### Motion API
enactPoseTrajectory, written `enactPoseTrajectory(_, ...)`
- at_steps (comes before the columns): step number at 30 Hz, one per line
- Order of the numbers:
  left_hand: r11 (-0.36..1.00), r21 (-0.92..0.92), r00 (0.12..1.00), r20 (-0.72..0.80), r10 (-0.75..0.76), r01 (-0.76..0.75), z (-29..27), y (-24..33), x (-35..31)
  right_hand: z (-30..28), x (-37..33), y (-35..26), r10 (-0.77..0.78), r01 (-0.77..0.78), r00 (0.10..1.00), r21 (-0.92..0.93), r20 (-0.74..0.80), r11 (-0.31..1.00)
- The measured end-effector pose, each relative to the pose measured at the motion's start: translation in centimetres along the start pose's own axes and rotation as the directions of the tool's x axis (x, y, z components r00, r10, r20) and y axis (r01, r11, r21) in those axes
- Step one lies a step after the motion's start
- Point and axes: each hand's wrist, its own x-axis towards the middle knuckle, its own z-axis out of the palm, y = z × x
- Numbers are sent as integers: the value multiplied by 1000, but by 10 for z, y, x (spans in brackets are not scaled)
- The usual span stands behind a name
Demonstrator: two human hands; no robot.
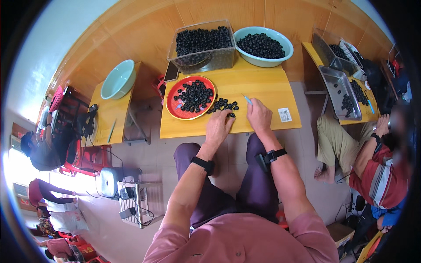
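Observation:
My right hand is closed round a slim light-blue tool with a thin pointed tip. The tip points up and left over the yellow table. My left hand rests near the table's front edge, its thumb and forefinger closed about a small black round part with a hole in it. Just beyond those fingers lies a loose cluster of such parts. To the left of the cluster, a red round tray with a yellowish rim holds a heap of the same black parts.
At the back of the table stand a clear bin and a pale green basin, both full of black parts. A white label is on the right side. At the right, another person sits by a metal tray.

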Motion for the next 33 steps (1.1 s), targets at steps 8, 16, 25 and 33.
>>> enactPoseTrajectory(8, 997, -32, 997, -25, -70, 69, 5, 1, -1, -2, -4, 1, -98, 99, 995, -23, 34, 995)
enactPoseTrajectory(16, 998, -42, 999, -29, -39, 38, 8, -6, -1, -2, -3, 1, -95, 108, 989, -119, 113, 987)
enactPoseTrajectory(25, 998, -60, 1000, -10, -23, 22, 9, -3, 2, 6, -3, 9, -105, 123, 986, -138, 129, 983)
enactPoseTrajectory(33, 999, -22, 998, -59, -28, 27, 13, -3, -2, 1, -5, 3, -121, 139, 987, -177, 110, 974)
